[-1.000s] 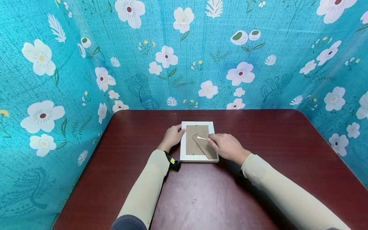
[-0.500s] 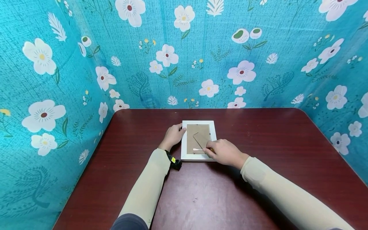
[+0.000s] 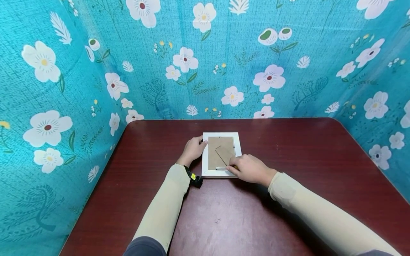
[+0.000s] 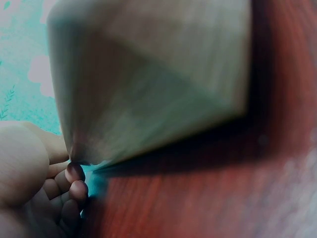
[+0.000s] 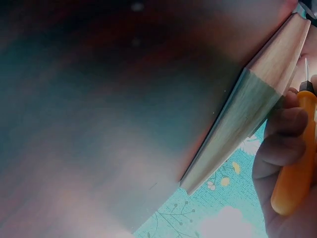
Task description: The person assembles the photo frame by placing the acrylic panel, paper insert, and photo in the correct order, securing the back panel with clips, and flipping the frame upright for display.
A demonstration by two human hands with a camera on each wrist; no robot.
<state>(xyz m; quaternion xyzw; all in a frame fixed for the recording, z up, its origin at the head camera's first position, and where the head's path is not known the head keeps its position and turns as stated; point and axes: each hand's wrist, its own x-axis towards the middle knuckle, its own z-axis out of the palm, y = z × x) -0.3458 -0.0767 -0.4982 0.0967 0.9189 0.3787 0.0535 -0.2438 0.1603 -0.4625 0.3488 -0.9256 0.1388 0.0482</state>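
Note:
A white picture frame (image 3: 205,160) lies on the table with its brown backing board (image 3: 214,144) facing up. On the board is a slanted stand leg (image 3: 225,152), its lower part hidden behind my right hand (image 3: 251,169). That hand grips a screwdriver with an orange handle (image 5: 293,173). Its pale flat shaft (image 3: 221,168) points left, with the tip right at the board's near edge. My left hand (image 3: 193,148) holds the frame's left side, thumb on the white rim. In the left wrist view, the frame's side (image 4: 163,99) looms large and blurred above the curled fingers (image 4: 78,191).
The frame sits toward the back of a dark red-brown table (image 3: 198,220). Behind and on both sides hangs a blue flowered cloth (image 3: 224,53). A black band with a yellow mark (image 3: 193,176) is on the left wrist.
My right hand has brought the screwdriver from over the middle of the backing board toward its near edge, covering the lower stand leg. My left hand has kept its hold on the frame.

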